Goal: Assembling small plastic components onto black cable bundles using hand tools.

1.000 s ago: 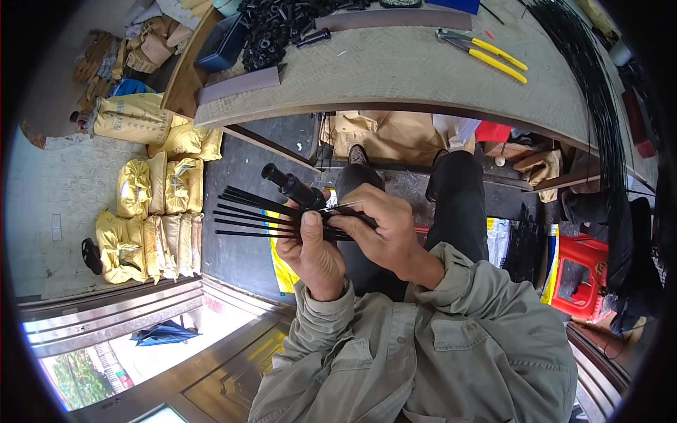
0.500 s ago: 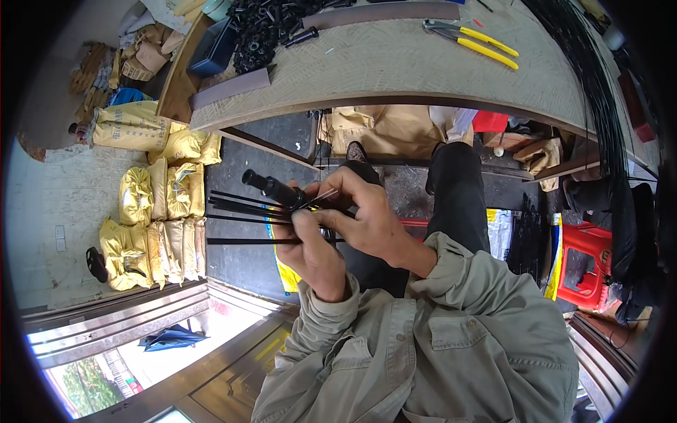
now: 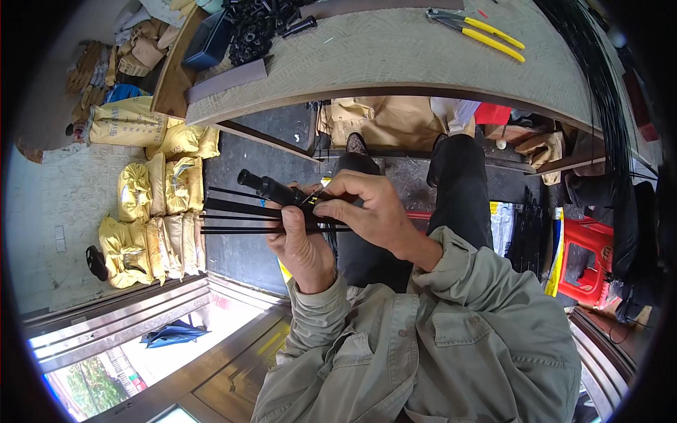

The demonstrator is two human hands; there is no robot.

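Tube farther left above floor

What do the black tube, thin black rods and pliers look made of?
Black tube: probably moulded plastic, satin, given its soft highlights; coated metal is possible. 
Thin black rods: dark and straight, perhaps plastic or coated wire; too fine to tell. 
Pliers: greyish head, likely bare metal by its dull sheen; handles evenly yellow, probably smooth plastic.
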